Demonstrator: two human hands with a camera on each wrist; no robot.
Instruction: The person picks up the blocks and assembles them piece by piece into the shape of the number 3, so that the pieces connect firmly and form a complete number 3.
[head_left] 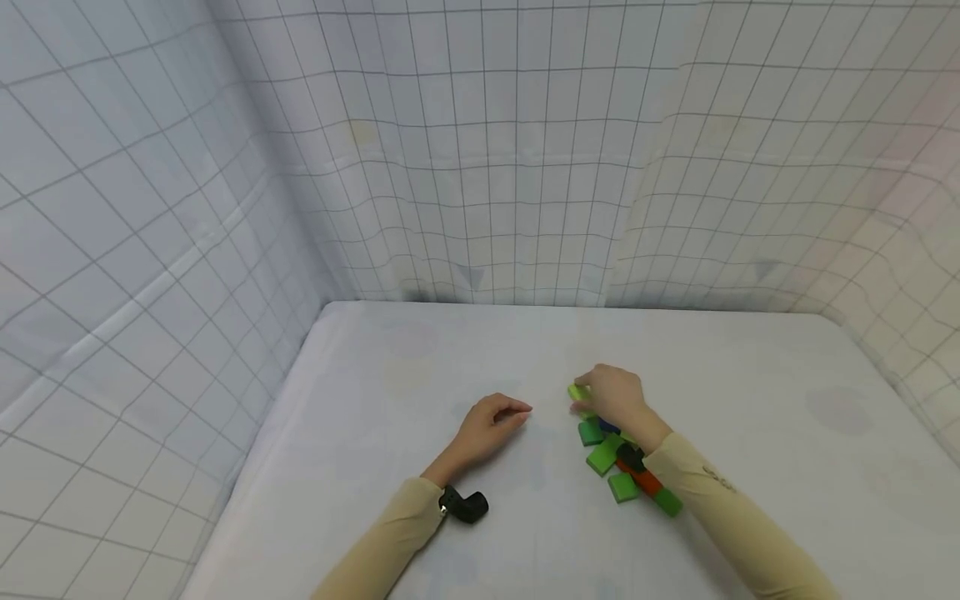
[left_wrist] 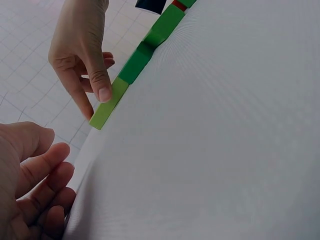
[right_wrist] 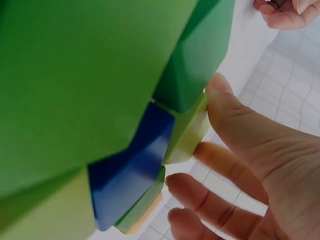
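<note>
My right hand (head_left: 617,398) pinches a light green block (head_left: 579,391) on the white table, thumb at its near side and index finger at the far end. In the right wrist view the thumb (right_wrist: 222,100) meets that block (right_wrist: 189,131) beside a dark green block (right_wrist: 192,65) and a blue block (right_wrist: 134,162). My left hand (head_left: 483,429) rests on the table to the left, fingers loosely bent and holding nothing. The blocks form a cluster under and in front of the right wrist, including a dark green block (head_left: 590,432) and a green block (head_left: 603,456).
Nearer me in the cluster lie another green block (head_left: 622,487), a red block (head_left: 649,481) and a green block (head_left: 667,502). The right forearm partly covers the group. White grid-patterned cloth (head_left: 480,167) encloses the table (head_left: 420,358) at the back and sides.
</note>
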